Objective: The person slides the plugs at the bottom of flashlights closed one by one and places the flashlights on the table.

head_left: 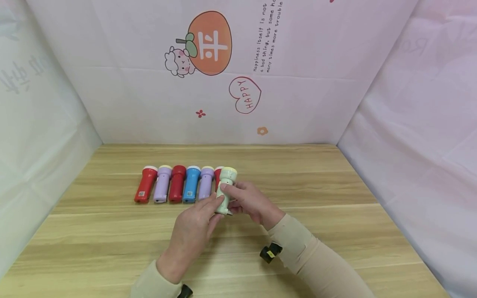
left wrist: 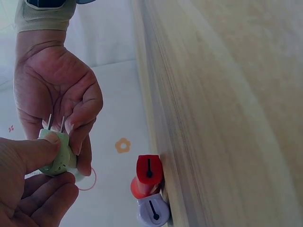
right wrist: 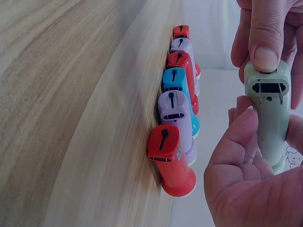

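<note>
Both hands hold a pale green flashlight [head_left: 225, 186] with a cream lens rim, raised above the table with its head pointing away. My left hand [head_left: 193, 221] pinches its tail end, the thumb pressing there in the right wrist view. Around the body curl the fingers of my right hand [head_left: 255, 203]. Two metal plug prongs [right wrist: 271, 92] stick out of a slot near the tail in the right wrist view. Left of the hands lies a row of flashlights, among them a blue one [head_left: 191, 184] and a lavender one [head_left: 206, 184]; the red one [right wrist: 165, 151] at the right end is partly hidden in the head view.
The row continues leftward with a dark red flashlight [head_left: 177, 184], another lavender one [head_left: 162, 184] and a red one [head_left: 146, 184]. They lie on a wood-grain table [head_left: 112, 248]. White printed cloth [head_left: 149, 107] stands behind the table and along both sides.
</note>
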Demonstrator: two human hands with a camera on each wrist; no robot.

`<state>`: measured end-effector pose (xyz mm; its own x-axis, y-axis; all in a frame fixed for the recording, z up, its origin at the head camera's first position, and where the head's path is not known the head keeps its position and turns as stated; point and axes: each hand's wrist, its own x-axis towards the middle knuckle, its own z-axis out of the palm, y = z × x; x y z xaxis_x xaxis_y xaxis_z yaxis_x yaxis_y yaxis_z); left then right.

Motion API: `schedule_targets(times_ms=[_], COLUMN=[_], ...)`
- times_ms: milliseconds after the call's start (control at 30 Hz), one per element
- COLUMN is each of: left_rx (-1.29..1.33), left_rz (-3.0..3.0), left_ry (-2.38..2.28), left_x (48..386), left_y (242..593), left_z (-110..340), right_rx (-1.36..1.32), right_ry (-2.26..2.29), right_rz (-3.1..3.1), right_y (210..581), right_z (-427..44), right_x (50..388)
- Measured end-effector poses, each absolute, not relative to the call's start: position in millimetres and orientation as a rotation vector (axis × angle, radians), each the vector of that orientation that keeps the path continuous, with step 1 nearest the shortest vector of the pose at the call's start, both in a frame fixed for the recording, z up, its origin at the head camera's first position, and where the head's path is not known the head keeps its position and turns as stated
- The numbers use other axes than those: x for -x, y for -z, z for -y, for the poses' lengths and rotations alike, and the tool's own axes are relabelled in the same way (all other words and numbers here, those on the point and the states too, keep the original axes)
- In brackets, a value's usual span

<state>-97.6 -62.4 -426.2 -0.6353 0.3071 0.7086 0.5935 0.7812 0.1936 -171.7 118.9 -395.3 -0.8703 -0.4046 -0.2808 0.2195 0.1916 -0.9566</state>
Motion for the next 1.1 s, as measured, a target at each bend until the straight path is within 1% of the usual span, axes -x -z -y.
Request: schedule_targets(times_ms=[333,1100], left_rx=[0.635,0.656], left_rz=[2.302,2.297], left_ry=[0.545,0.548], left_x=[96.7,93.7], left_y=[425.6,425.8], left_z=[60.0,60.3], right_rx=[0.228,0.221], right_ry=[1.708,1.699], right_rz=[-2.013,-2.019], right_y=[393.6,393.1], right_z=[-119.3,-121.0], right_x=[171.5,170.6])
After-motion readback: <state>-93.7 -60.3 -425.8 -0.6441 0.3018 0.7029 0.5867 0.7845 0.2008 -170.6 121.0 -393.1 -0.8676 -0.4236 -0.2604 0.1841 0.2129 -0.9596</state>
